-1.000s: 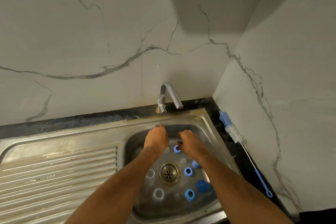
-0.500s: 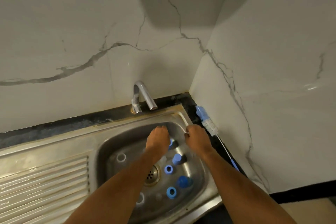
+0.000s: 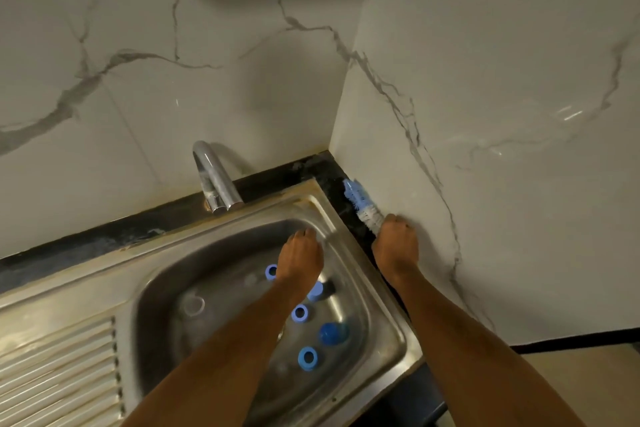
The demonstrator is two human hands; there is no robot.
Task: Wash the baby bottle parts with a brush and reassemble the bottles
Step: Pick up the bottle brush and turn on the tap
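Note:
The stainless sink (image 3: 349,253) holds several baby bottle parts: blue screw rings (image 3: 300,313) (image 3: 307,358), a round blue cap (image 3: 330,333) and a clear ring (image 3: 194,303). My left hand (image 3: 301,255) hangs over the back of the basin with its fingers straight, holding nothing. The bottle brush (image 3: 360,201), with blue and white bristles, lies on the dark counter strip against the right wall. My right hand (image 3: 396,243) is curled round its stem just below the bristles. The rest of the handle is hidden under my hand and forearm.
A chrome faucet (image 3: 216,180) stands behind the basin, no water running. The ribbed drainboard (image 3: 52,374) lies to the left. Marble-look walls meet in a corner close behind and to the right of the sink. My forearms cover part of the basin.
My right hand left the basin, moved right over the sink rim and closed on the brush by the wall. My left hand stayed over the basin. The view swung to the right.

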